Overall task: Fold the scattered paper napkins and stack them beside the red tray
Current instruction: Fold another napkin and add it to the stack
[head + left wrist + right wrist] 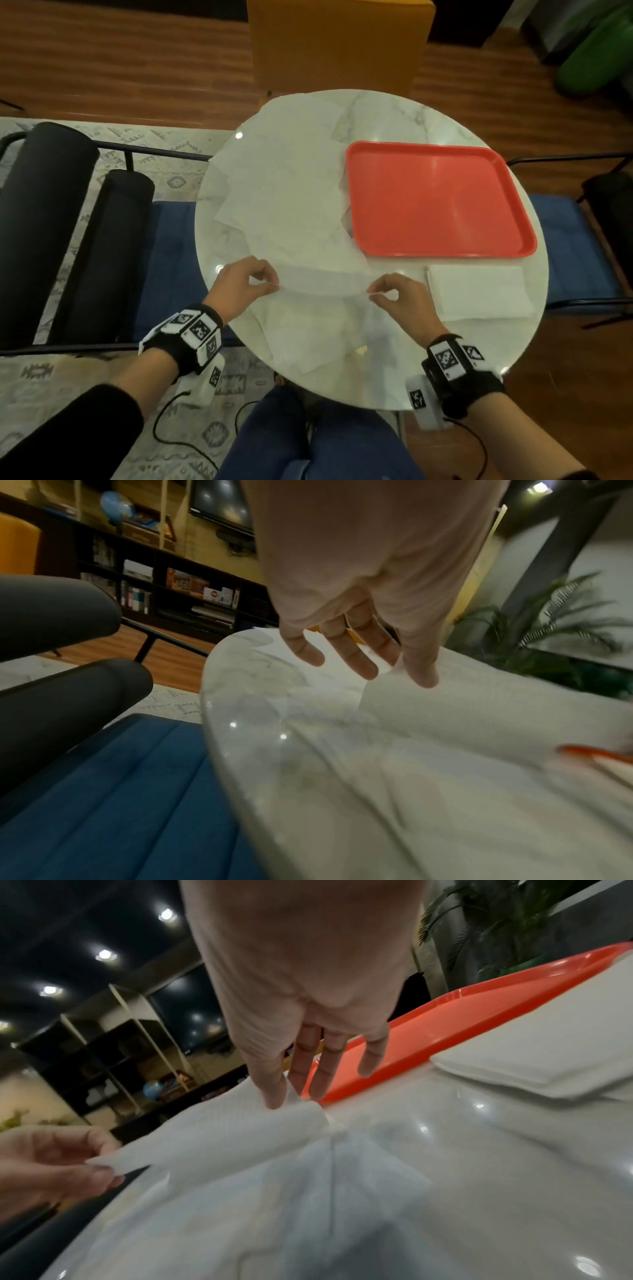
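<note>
A white paper napkin point(323, 281) is stretched between my hands near the front of the round marble table point(394, 113). My left hand point(270, 281) pinches its left corner, thumb against forefinger. My right hand point(373, 292) pinches the right corner the same way. In the right wrist view the napkin point(219, 1139) curls over itself as a raised fold. Several unfolded napkins point(287, 192) lie scattered over the table's left half. The red tray point(438, 202) sits at the right, and a stack of folded napkins point(479, 291) lies just in front of it.
A blue-cushioned chair with black bolsters point(85, 233) stands left of the table, another blue seat point(575, 246) to the right. An orange chair back point(339, 44) is behind the table. Another napkin point(318, 339) lies flat under my hands, near the front edge.
</note>
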